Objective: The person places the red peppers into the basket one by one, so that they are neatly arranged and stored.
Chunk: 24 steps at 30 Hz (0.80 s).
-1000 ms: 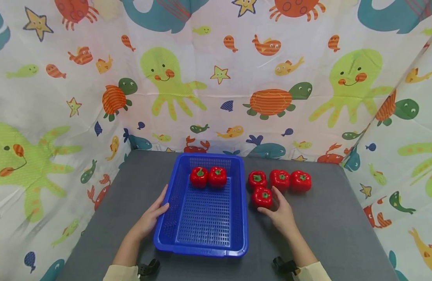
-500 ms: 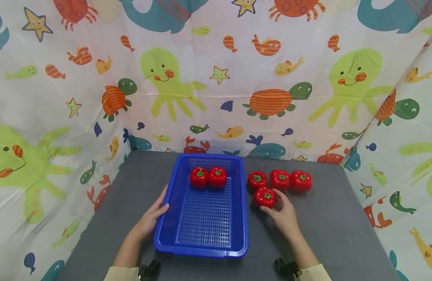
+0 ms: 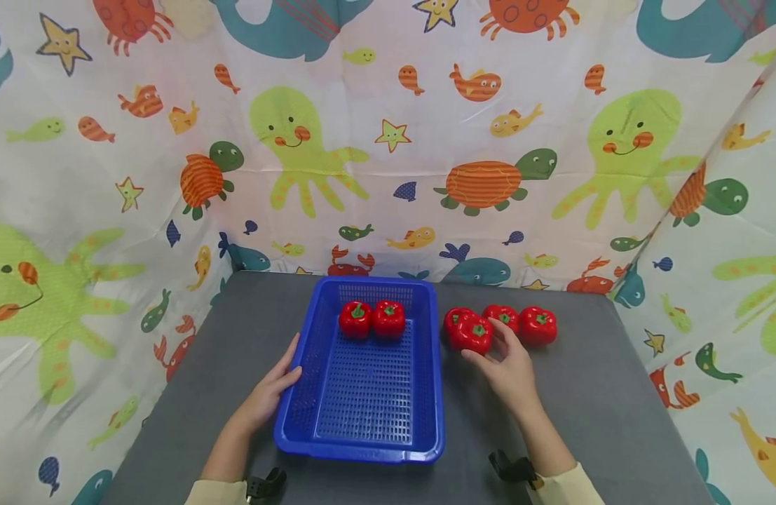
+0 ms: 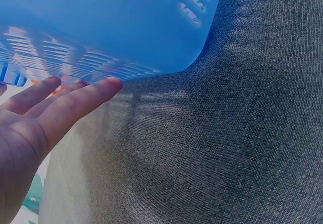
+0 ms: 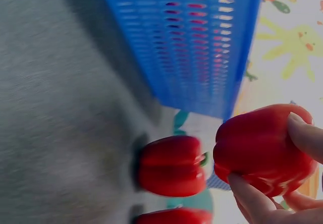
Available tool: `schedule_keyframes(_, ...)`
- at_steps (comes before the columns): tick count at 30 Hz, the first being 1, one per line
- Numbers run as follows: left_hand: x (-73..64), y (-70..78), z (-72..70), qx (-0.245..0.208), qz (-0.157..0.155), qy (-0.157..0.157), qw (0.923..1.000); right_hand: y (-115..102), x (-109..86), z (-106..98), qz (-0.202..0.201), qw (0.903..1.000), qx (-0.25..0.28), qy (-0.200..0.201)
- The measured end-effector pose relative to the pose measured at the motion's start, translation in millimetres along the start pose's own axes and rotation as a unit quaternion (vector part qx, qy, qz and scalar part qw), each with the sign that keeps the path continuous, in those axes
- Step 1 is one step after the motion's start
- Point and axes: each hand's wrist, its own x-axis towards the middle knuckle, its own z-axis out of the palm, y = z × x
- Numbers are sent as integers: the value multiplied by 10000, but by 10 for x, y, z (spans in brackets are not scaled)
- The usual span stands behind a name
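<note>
My right hand (image 3: 509, 365) grips a red bell pepper (image 3: 472, 333) between thumb and fingers, raised off the table just right of the basket. In the right wrist view this held bell pepper (image 5: 265, 148) is up near the height of the basket's rim. My left hand (image 3: 269, 394) rests against the left wall of the blue basket (image 3: 287, 428), its fingers straight along the outside. The left wrist view has the hand (image 4: 55, 113) touching the basket's slotted side. Two red bell peppers, a left one (image 3: 355, 320) and a right one (image 3: 388, 319), sit inside at the far end.
Beyond the held pepper, three more red bell peppers stand on the grey table (image 3: 589, 393): one partly hidden behind it (image 3: 452, 317), a middle one (image 3: 501, 315) and a right one (image 3: 538, 326). A printed curtain (image 3: 362, 175) borders the table at the back and sides.
My right hand has lifted the nearest bell pepper off the table; it now overlaps the pepper behind it in the head view. The left hand and basket have stayed put.
</note>
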Motion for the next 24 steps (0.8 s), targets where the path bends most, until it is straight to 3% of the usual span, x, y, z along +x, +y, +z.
schedule_keyframes(12,-4,-10,-11,-49,-8,5,10000,-456,158,98,-384,9990,193,-152)
schedule_keyframes(24,6,-12,-32,52,238,-273,9993,-737,252,379,-534,9959,383,-615)
